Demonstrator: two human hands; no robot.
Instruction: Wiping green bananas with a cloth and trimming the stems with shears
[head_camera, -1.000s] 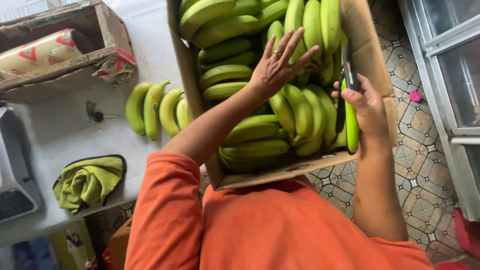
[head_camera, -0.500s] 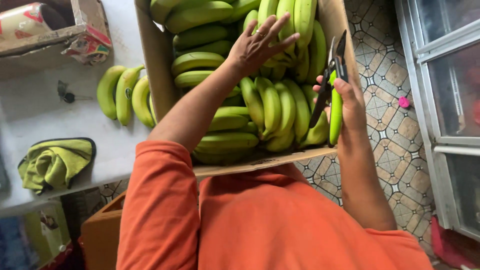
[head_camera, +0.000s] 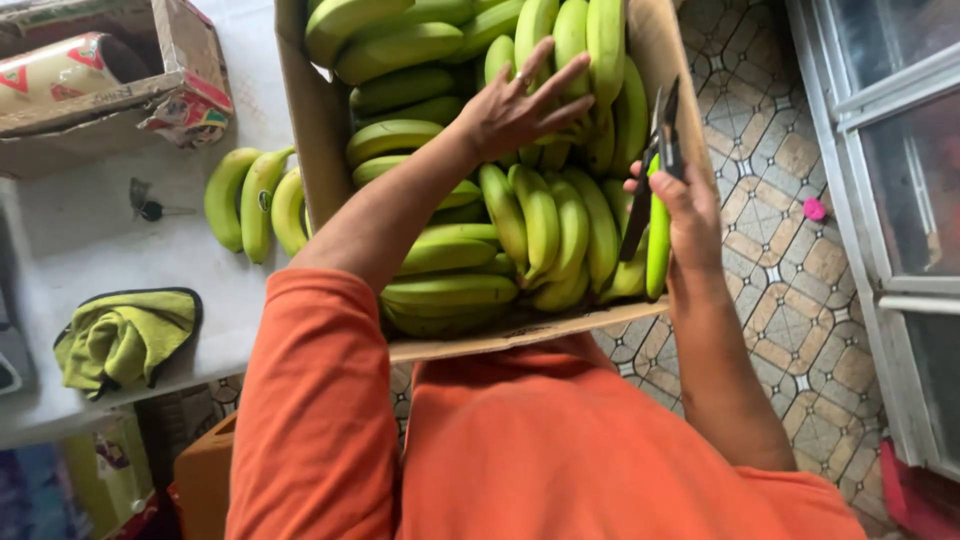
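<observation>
Right grip (head_camera: 690, 205) around scissors (head_camera: 655, 150), banana (head_camera: 657, 235)

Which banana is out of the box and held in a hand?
The single banana in the right hand, gripped with scissors at the box's right edge; the rest lie in bunches.

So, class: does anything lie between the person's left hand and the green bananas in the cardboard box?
Nothing visible does. The left hand lies spread directly on the green bananas in the cardboard box, its fingers touching them.
</observation>
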